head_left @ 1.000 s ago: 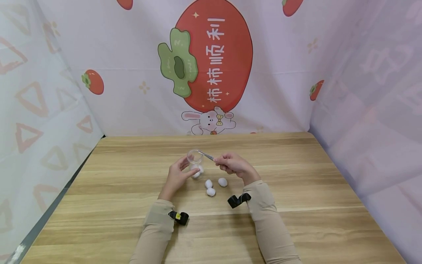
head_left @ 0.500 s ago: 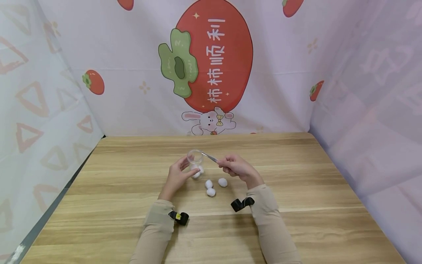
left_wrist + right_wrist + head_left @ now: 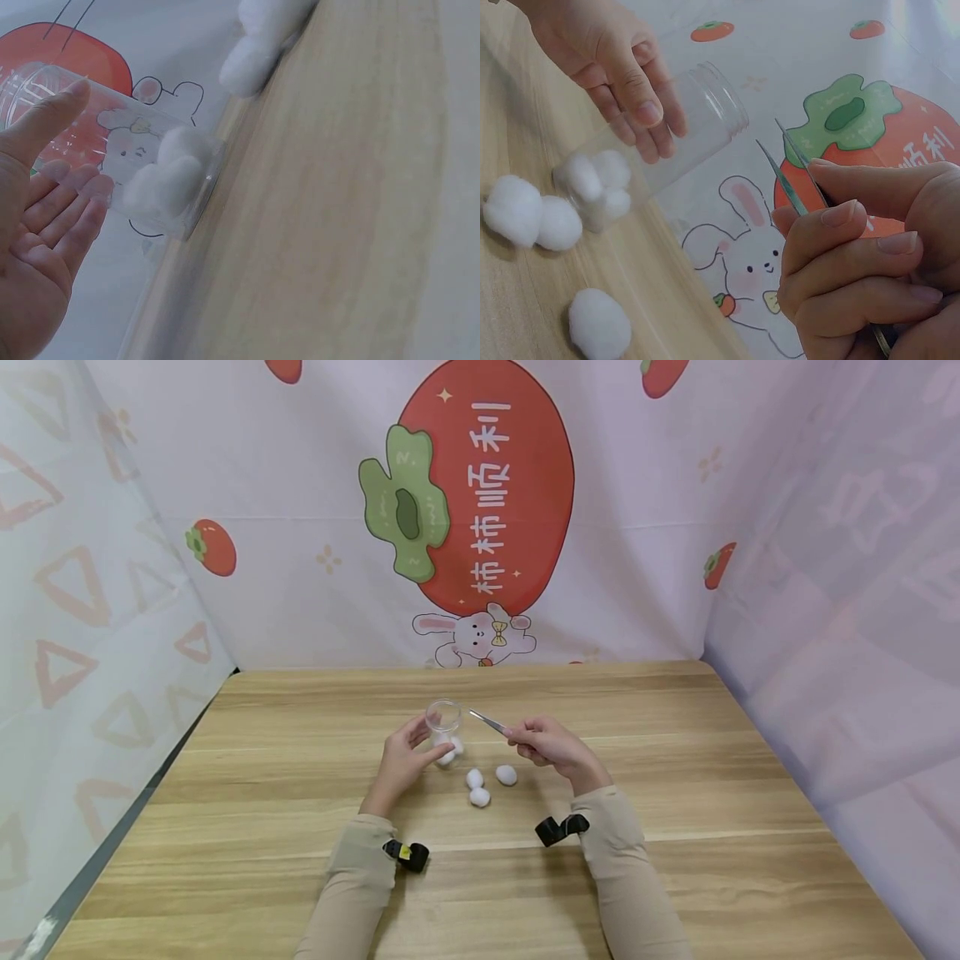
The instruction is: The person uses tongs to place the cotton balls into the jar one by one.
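Observation:
A clear plastic jar (image 3: 694, 154) stands upright on the table, with several white cotton balls (image 3: 176, 180) at its bottom. My left hand (image 3: 405, 762) holds it from the left, thumb on one side and fingers on the other. In my right hand (image 3: 553, 748) is a pair of metal tweezers (image 3: 786, 186), pinched between thumb and fingers. Their tips are apart with nothing between them, just right of the jar's open mouth. Three loose cotton balls lie in front of the jar: two touching, one of them nearer (image 3: 480, 797), and a single ball (image 3: 507, 775) to the right.
The wood-grain table (image 3: 675, 860) reaches back to a printed cloth (image 3: 630, 585) with a large persimmon and a rabbit. Similar cloth hangs at both sides. A small black camera (image 3: 408, 855) is strapped on each sleeved wrist.
My right hand has drawn back to the right, taking the tweezers' tips from over the jar's mouth to beside it. The left hand, jar and loose cotton balls stay put.

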Action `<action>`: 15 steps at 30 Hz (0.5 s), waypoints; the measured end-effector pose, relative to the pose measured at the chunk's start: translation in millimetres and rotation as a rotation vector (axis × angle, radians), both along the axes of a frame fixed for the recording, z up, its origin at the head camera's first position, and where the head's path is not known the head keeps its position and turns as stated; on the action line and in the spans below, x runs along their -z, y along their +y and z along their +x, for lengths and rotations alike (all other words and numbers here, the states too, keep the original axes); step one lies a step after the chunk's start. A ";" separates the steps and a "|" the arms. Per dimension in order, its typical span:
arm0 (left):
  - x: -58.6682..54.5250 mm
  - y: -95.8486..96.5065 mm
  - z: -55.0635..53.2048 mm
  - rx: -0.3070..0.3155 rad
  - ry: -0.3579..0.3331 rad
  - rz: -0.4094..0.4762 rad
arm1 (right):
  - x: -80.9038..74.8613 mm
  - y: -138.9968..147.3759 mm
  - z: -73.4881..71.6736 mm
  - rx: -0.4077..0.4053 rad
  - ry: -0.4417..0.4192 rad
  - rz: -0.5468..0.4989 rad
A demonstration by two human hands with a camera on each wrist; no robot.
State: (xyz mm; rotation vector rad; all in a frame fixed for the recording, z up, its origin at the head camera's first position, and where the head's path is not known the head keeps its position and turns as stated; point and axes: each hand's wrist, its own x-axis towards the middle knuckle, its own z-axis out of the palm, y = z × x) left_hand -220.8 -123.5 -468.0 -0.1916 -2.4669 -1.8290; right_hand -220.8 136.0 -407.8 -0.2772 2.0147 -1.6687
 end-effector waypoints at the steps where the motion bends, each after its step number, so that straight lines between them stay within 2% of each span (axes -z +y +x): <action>1: 0.3 0.0 0.1 0.002 -0.001 0.002 | 0.3 0.6 0.6 0.003 0.000 0.005; 15: -1.9 0.6 2.1 0.005 -0.003 -0.004 | 4.7 16.5 3.0 0.008 -0.008 0.056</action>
